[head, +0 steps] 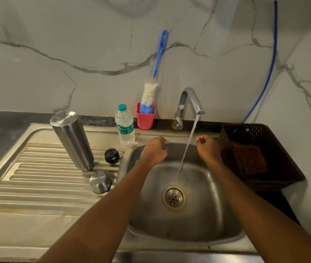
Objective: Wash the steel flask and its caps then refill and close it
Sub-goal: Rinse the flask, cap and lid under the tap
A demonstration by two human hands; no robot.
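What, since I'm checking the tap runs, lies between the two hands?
The water stream from the tap falls between the left hand and right hand, touching neither; the head view shows it.

A silver flask [72,139], a silver cap [100,182] and a black cap [111,156] are gleaming. A clear bottle [125,128] is wearing a teal top and green label. A brush [159,54] is showing a blue handle with white and blue bristles. Grey veins are crossing the white wall [56,35]. A cup [145,119] is showing red.

Brown basket [280,182] (cloth [249,158] inside), red cup [144,120]
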